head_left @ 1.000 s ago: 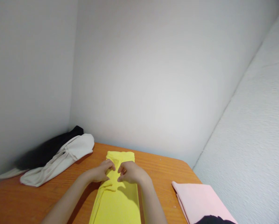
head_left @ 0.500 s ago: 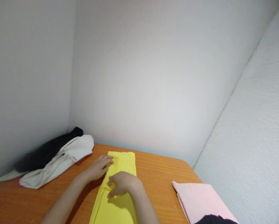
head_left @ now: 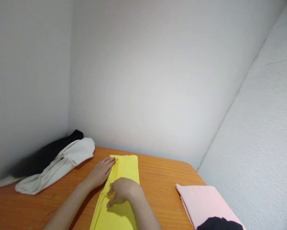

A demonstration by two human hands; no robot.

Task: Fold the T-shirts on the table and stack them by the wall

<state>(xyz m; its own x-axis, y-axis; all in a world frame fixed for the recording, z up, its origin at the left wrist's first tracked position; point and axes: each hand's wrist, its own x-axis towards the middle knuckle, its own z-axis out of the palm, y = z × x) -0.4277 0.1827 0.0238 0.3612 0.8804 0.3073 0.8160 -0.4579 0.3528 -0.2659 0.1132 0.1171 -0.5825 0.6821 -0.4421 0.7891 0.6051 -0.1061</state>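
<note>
A yellow cloth garment (head_left: 123,215), folded into a long narrow strip, lies lengthwise on the wooden table in front of me. My left hand (head_left: 101,171) rests along its far left edge, fingers stretched out and touching the fabric. Over the middle of the strip, my right hand (head_left: 121,191) is bent with curled fingers, and a gap shows between thumb and forefinger. Its fingertips are at a crease on the garment's left side. Loose folds run along that side, while the right side looks smoother. The garment's near end runs out of view.
On the left lie a white cloth (head_left: 68,159) and a black cloth (head_left: 53,153) by the wall. A folded pink cloth (head_left: 208,201) sits at the right, with a black thing (head_left: 220,224) in front of it. Walls border the wooden table (head_left: 160,191).
My left hand has flattened slightly onto the garment's left edge. My right hand has shifted a little left and toward me. The whole view has moved slightly.
</note>
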